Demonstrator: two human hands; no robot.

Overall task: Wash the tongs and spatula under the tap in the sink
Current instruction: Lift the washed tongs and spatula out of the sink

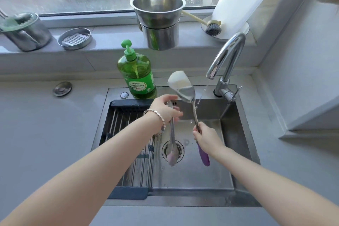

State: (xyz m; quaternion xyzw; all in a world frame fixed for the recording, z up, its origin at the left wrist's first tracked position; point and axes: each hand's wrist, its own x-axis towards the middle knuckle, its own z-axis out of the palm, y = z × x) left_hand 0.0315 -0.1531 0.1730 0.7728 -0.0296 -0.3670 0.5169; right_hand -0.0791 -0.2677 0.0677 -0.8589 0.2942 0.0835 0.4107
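My left hand (166, 109) grips the metal tongs (172, 141) by their upper end; they hang down over the sink drain, pinkish tip lowest. My right hand (206, 136) holds the metal spatula (182, 86) by its shaft just above the purple handle (203, 155), blade raised and tilted left of the tap (227, 57). A thin stream of water falls from the spout past the spatula's neck into the steel sink (231, 134).
A roll-up drying rack (128, 124) covers the sink's left side. Green dish soap bottle (136, 75) stands behind the sink. On the sill sit stacked steel pots (158, 22), a dish brush (212, 27), a soap dish (74, 38) and a utensil holder (25, 31).
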